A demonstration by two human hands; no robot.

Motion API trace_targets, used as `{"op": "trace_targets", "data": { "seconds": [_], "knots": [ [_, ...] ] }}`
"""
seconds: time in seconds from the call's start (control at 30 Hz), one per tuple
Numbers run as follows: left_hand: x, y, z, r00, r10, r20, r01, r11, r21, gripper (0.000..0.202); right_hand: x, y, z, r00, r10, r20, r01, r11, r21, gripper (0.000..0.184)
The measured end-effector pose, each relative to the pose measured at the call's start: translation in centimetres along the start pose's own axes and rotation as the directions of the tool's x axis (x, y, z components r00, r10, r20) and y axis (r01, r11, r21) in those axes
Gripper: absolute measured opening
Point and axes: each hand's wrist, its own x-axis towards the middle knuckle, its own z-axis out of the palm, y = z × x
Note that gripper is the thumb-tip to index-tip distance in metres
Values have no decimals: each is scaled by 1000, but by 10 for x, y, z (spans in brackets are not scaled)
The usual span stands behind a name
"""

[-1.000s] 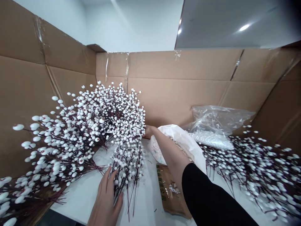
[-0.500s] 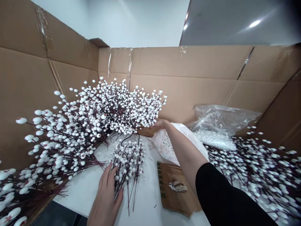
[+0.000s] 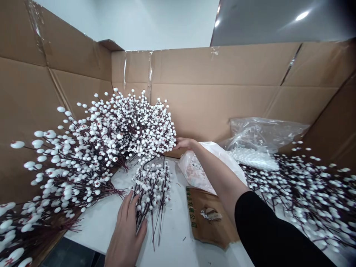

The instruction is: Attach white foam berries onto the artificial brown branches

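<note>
Two hands: both at work among white-berry branches on a white desk walled by brown cardboard.
Far left: a leaning stack of berry sprays fans up and left against the cardboard, stems gathered low toward the desk edge.
Left hand: flat, fingers loosely together, pressing down on the stems of a small berry bunch.
Small bunch axis: long axis runs near to far; cut stems point toward the person, berry heads toward the back wall.
Right hand: reached forward, fingertips pinching the base of a raised berry spray just above the small bunch.
Change: half a second ago the raised spray spread wider to the right; now it sits tucked left against the stack, heads up and left, so it looks nearly laid onto that stack.
Middle: white plastic bag under the right forearm, brown paper packet flat beside it.
Right: clear bag of loose beads, then loose branches lying spread.
</note>
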Motion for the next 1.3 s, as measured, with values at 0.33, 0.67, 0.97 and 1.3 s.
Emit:
{"op": "trace_targets", "data": {
  "seconds": [0.33,0.67,0.97,1.3],
  "knots": [
    [0,1,-2,999,-32,24,32,999,-2,50,-16,-6,7,986,-149,-78,160,973,165,43],
    [1,16,-4,997,-61,-53,59,997,-40,44,-24,-11,1,942,-174,-287,172,985,-34,36],
    [2,16,-5,997,-63,-43,62,998,-32,44,-55,-20,20,952,-96,-289,7,955,-295,30],
    [0,12,-3,997,-81,-8,80,997,-16,48,-78,-2,40,939,-128,-318,-3,925,-381,26]
  ]
}}
